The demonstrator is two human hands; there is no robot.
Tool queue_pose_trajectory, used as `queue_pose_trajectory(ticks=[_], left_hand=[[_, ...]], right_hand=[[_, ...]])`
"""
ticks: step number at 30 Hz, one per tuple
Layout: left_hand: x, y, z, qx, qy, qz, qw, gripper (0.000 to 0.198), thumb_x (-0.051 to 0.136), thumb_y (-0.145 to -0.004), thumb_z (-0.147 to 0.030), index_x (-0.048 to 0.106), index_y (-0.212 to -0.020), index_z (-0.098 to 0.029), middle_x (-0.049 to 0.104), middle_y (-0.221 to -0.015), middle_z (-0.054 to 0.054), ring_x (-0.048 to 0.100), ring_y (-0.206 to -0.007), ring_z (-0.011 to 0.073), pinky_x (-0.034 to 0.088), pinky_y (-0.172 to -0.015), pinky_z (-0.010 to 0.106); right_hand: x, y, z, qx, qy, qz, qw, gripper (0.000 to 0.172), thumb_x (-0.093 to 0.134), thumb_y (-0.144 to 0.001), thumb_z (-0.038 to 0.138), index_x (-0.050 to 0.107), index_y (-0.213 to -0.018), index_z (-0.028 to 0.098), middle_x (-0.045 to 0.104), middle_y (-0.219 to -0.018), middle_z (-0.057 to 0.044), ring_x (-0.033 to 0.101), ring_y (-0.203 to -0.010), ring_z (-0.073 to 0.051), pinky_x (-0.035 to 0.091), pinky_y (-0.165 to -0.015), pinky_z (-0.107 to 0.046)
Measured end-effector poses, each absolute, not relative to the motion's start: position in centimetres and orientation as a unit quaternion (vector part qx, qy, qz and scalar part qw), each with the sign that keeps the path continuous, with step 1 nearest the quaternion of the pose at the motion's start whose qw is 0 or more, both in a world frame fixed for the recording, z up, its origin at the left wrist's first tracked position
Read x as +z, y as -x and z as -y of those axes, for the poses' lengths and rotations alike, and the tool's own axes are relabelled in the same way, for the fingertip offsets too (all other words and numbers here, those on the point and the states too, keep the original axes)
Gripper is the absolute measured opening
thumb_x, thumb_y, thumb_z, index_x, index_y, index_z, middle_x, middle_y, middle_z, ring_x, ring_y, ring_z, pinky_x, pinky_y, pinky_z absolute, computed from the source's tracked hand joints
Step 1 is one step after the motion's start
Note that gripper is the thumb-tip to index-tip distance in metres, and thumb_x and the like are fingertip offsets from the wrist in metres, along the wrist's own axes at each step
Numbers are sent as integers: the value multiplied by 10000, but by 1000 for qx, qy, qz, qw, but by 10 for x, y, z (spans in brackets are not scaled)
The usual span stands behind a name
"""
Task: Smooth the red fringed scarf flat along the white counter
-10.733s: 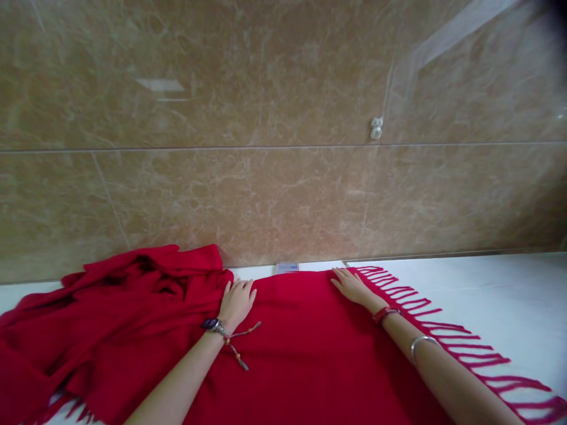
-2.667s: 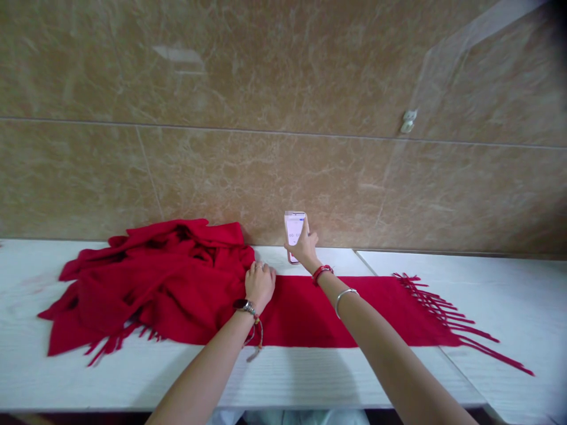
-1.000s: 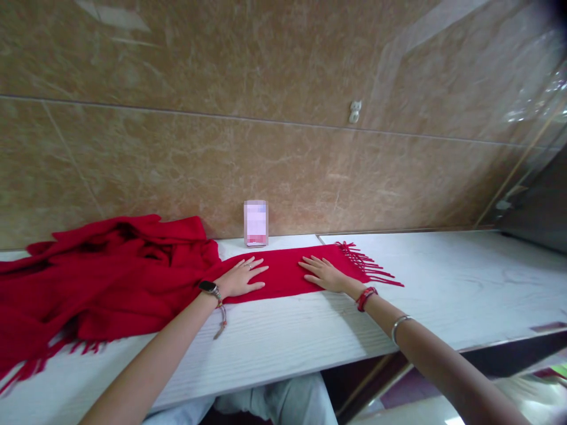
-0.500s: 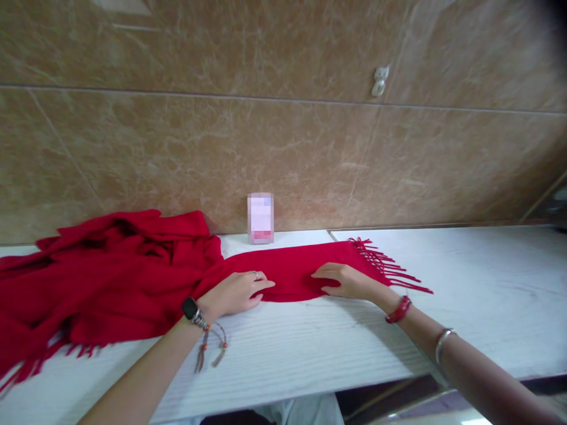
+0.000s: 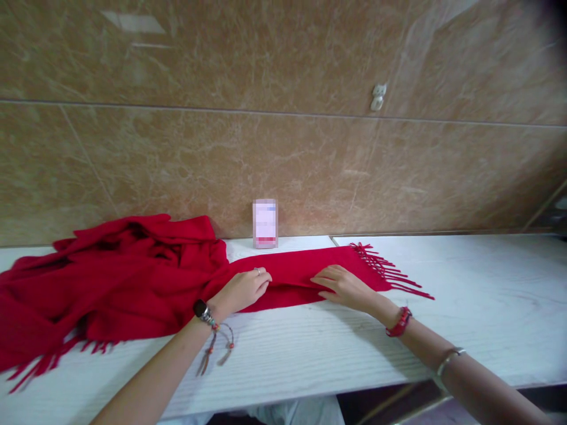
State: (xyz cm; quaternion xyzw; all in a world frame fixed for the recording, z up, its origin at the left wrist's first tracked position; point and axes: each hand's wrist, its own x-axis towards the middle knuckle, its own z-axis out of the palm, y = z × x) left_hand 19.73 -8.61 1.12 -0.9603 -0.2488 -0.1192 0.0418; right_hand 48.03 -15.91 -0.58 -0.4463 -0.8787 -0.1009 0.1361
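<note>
Red scarf [image 5: 292, 277] on white table [image 5: 310, 354]: its right part lies as a narrow flat strip with the fringe [image 5: 390, 271] spread to the right, its left part heaped in loose folds. Left hand [image 5: 241, 289], fingers curled, closes on the strip's near edge beside the heap. Right hand [image 5: 345, 286] rests on the strip near the fringe, fingers bent; whether it grips cannot be told. Hands apart. Phone [image 5: 264, 223] leans upright against the wall [image 5: 283, 153] behind

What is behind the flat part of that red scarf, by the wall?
A small phone stands upright, leaning on the marble wall, on the white table. Its screen is blurred. The table beneath the scarf is covered.
</note>
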Motion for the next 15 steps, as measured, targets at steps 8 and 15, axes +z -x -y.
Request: queue_pose_trajectory(ticks=[8,15], left_hand=[[24,-193,92,-157,966,205,18,250,316,-920,-200,562,-940,-163,576,-945,53,546,-847,145,439,-766,255],[21,-194,98,-72,976,194,-63,156,531,-835,-284,575,-946,-184,582,-932,30,558,-853,161,432,-752,248]], right_hand=[[-6,-500,154,-114,497,822,254,267,372,-862,224,627,-927,181,643,-870,-113,585,-826,-224,465,-775,-404],[-6,-497,158,58,452,869,191,140,458,-778,136,572,-834,194,600,-921,-64,563,-849,-171,474,-771,-303]])
